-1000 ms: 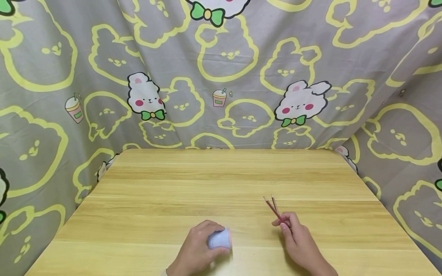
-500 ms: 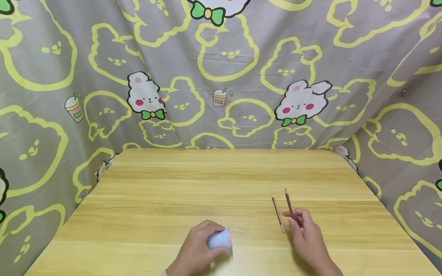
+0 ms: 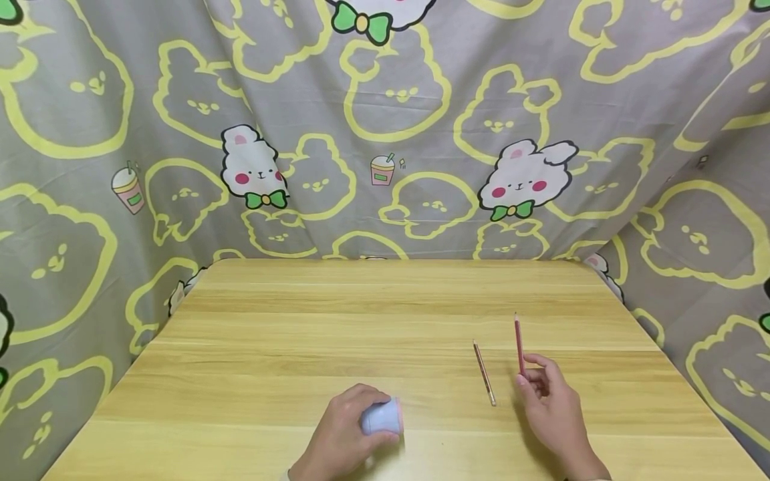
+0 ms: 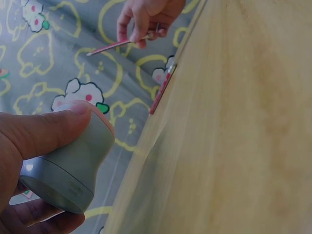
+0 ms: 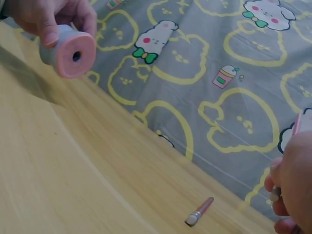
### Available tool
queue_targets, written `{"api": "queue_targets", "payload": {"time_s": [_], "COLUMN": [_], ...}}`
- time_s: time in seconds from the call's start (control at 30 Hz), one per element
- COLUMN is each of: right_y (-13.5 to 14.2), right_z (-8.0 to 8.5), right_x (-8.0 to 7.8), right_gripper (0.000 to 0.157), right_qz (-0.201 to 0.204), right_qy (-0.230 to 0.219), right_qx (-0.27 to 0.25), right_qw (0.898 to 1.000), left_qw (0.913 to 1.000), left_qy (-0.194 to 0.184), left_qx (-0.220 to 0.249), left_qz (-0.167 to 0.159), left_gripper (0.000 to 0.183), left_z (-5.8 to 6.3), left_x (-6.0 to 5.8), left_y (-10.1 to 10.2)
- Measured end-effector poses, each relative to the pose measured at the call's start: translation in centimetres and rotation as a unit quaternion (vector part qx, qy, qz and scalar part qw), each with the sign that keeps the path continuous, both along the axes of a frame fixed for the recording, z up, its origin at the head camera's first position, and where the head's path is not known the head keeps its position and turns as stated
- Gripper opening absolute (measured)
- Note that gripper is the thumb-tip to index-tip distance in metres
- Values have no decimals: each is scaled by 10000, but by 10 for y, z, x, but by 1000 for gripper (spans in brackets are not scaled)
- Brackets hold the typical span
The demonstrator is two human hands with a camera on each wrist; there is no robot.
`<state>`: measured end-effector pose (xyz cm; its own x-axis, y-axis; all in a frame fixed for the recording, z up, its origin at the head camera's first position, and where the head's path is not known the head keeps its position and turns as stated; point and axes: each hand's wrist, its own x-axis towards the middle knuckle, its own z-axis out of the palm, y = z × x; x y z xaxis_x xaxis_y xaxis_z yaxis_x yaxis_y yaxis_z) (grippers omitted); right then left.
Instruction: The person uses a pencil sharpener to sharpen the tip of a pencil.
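My left hand (image 3: 339, 431) grips a light-blue pencil sharpener (image 3: 383, 417) by its sides, thumb and fingers round the body. In the right wrist view, the sharpener's pink end face (image 5: 87, 56) shows a dark round hole. The sharpener lies on its side in my grasp, pink end toward the right. My right hand (image 3: 553, 407) pinches a red pencil (image 3: 519, 344) near its lower end, its tip pointing away from me. Between the hands, a second pencil (image 3: 484, 373) with a pale eraser end lies on the table, apart from both.
The wooden table (image 3: 289, 321) stretches from both hands back to a grey curtain (image 3: 337, 87) with yellow outlines and rabbit prints. More curtain hangs at the left and right sides.
My right hand has moved right, taking one pencil with it. The other pencil, earlier crossed with it at the hand, now lies alone on the table. The left hand has stayed still.
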<state>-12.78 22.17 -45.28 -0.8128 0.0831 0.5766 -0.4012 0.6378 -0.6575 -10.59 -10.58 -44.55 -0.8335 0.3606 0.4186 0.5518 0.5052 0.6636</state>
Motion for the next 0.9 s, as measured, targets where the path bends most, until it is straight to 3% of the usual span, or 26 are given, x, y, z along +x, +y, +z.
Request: {"api": "queue_targets", "payload": {"time_s": [0.13, 0.3, 0.6, 0.77, 0.9], "right_y": [5, 9, 14, 18, 21], "right_z": [-2, -1, 0, 2, 1], "right_x": [-2, -3, -3, -4, -4], "right_gripper": [37, 38, 34, 37, 36], "right_qz": [-133, -349, -609, -556, -459], "right_qy": [-134, -725, -1651, -2237, -2380], "right_qx": [96, 289, 674, 790, 958], "right_qw": [9998, 9963, 9821, 9699, 9654], "left_qw": [10000, 10000, 10000, 10000, 10000], "left_qy": [-30, -54, 18, 89, 59], "left_qx": [13, 23, 60, 0, -13], "left_qz": [5, 9, -31, 36, 37], "left_gripper": [40, 40, 40, 40, 39], "left_z": [1, 1, 1, 1, 1], "left_x": [0, 1, 0, 0, 0], "left_y": [0, 0, 0, 0, 0]}}
